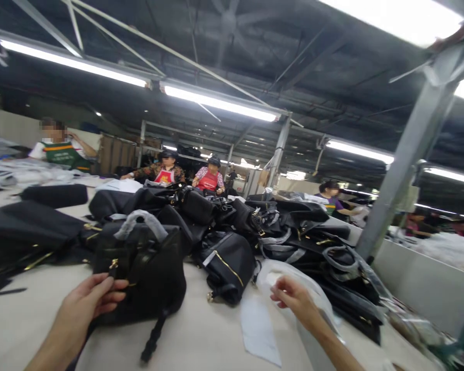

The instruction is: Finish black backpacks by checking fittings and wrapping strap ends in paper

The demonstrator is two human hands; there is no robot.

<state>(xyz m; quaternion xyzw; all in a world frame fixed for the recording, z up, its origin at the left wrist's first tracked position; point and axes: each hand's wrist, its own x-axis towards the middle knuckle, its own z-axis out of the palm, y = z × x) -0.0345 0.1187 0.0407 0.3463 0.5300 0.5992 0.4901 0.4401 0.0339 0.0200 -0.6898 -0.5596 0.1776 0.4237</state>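
Observation:
My left hand (pixel 89 301) grips the lower front of a black handbag (pixel 143 268) that stands on the pale table (pixel 201 340); its fingers curl against the bag. The bag has gold zip pulls and a handle wrapped in grey foam. My right hand (pixel 294 296) hovers to the right with its fingers curled in a pinch on the edge of a clear plastic bag (pixel 290 278). A white paper sheet (pixel 257 324) lies on the table between my hands.
A heap of black handbags (pixel 255 226) with gold fittings covers the table behind. Other people in aprons (pixel 209 178) work at the far end. A grey steel post (pixel 410 149) rises at the right beside a low partition.

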